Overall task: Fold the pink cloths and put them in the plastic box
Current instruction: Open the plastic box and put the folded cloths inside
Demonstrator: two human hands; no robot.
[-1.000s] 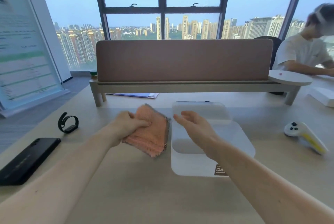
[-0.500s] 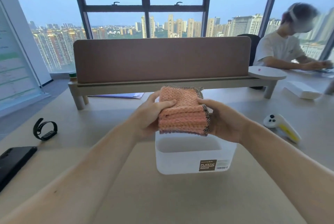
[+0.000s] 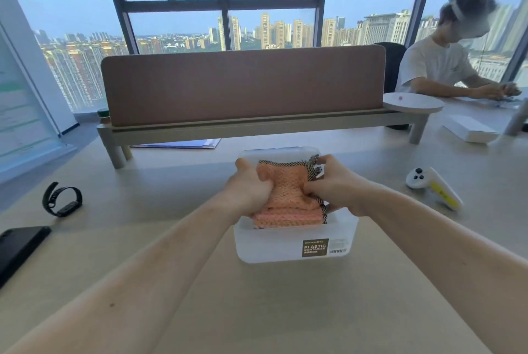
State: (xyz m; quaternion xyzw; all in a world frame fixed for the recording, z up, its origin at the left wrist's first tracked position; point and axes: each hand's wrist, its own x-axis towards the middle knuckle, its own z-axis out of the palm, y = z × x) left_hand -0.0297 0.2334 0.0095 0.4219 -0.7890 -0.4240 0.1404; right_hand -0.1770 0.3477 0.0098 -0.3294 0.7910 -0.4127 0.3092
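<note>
A stack of folded pink cloths [image 3: 285, 196] with dark woven edges sits partly inside the translucent white plastic box [image 3: 271, 248] at the middle of the desk. My left hand [image 3: 248, 189] grips the stack's left side and my right hand [image 3: 334, 185] grips its right side, fingers pressing into the top. The stack's lower part is below the box rim; its top still stands above it. The box carries a brown "PLASTIC CONTAINER" label on its near wall.
A black wristband [image 3: 61, 199] and a black phone [image 3: 20, 248] lie at the left. A white and yellow controller [image 3: 434, 185] lies at the right. A pink desk divider [image 3: 243, 85] stands behind the box. A person in a white shirt [image 3: 445, 65] sits far right.
The left hand alone held the stack beside the box; then both hands held it above the box. Now the stack has come down into the box with both hands on it.
</note>
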